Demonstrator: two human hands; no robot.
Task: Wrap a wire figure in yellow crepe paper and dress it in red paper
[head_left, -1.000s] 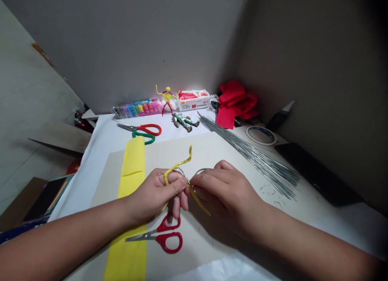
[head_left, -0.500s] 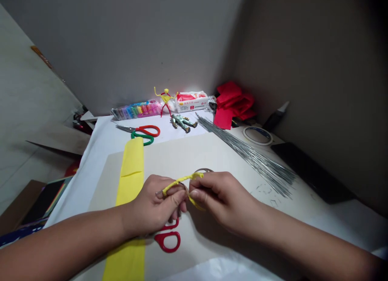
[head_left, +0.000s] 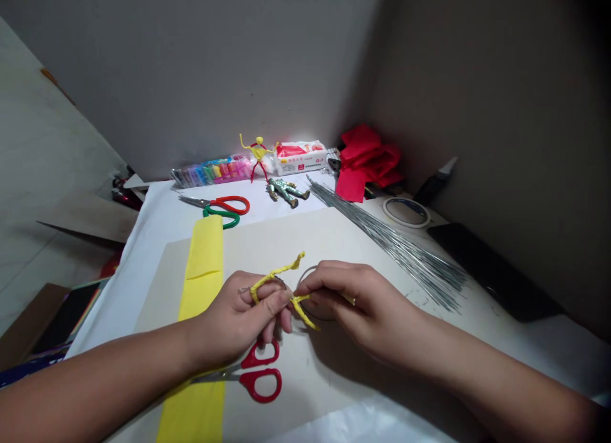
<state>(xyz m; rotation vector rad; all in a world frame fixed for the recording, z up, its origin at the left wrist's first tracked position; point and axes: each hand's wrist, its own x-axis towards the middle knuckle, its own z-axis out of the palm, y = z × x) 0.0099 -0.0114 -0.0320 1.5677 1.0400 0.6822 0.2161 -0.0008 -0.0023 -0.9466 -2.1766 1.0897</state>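
Observation:
Between my two hands is a thin wire piece wrapped in yellow crepe paper [head_left: 277,272], bent and with a crumpled upper end. My left hand [head_left: 245,312] is closed on it, thumb pressed against the fingers, and a bare wire loop sticks out at its left. My right hand [head_left: 367,300] pinches a yellow paper strip [head_left: 302,297] close to the left thumb tip. Another yellow end hangs down below. A thin grey ring [head_left: 300,279] shows partly behind my right fingers. Under my left hand, red-handled scissors [head_left: 260,384] lie across a folded yellow paper strip [head_left: 200,296].
Scissors with red and green handles [head_left: 229,205], a yellow-red wire figure [head_left: 259,151], a silvery figure [head_left: 287,192] and a white packet [head_left: 300,160] sit at the back. A wire bundle [head_left: 386,236], red paper [head_left: 365,156], tape roll [head_left: 386,209] and dark slab [head_left: 491,271] lie right.
My right hand's grip has shifted onto a strip beside the left thumb. The wrapped piece's upper end now stands free and higher. More of the red-handled scissors shows.

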